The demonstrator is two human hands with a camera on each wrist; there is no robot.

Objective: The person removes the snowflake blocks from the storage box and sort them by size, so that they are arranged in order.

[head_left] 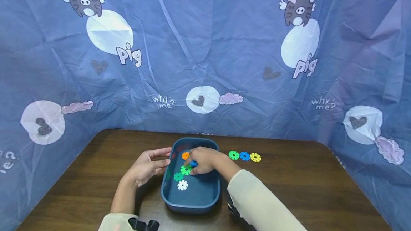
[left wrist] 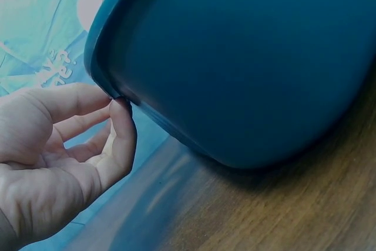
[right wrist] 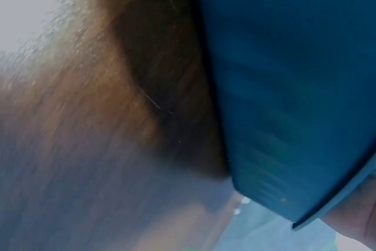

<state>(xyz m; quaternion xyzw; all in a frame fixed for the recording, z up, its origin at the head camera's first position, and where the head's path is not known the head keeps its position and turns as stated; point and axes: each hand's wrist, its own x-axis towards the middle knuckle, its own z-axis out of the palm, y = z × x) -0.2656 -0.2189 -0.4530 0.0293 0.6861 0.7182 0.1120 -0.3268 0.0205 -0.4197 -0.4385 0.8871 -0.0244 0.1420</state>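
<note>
A dark blue plastic bin (head_left: pixel 191 205) sits on the table. At its left rim is my left hand (head_left: pixel 146 167); the left wrist view shows that hand's (left wrist: pixel 64 145) thumb and fingertip pinching the rim. My right hand (head_left: pixel 205 160) reaches over the right wall into the bin, its curled fingers around a blue notched disc (head_left: pixel 193 164), which they partly hide. Beside and below it on the bin floor lie a light green disc (head_left: pixel 185 170), a darker green disc (head_left: pixel 178 176) and a white disc (head_left: pixel 182 185). An orange disc (head_left: pixel 185 155) lies farther back.
Right of the bin, a green disc (head_left: pixel 233 155), a blue disc (head_left: pixel 244 156) and a yellow disc (head_left: pixel 255 157) form a row on the brown wooden table (head_left: pixel 289 184). A blue printed cloth (head_left: pixel 205 63) hangs behind and around the table.
</note>
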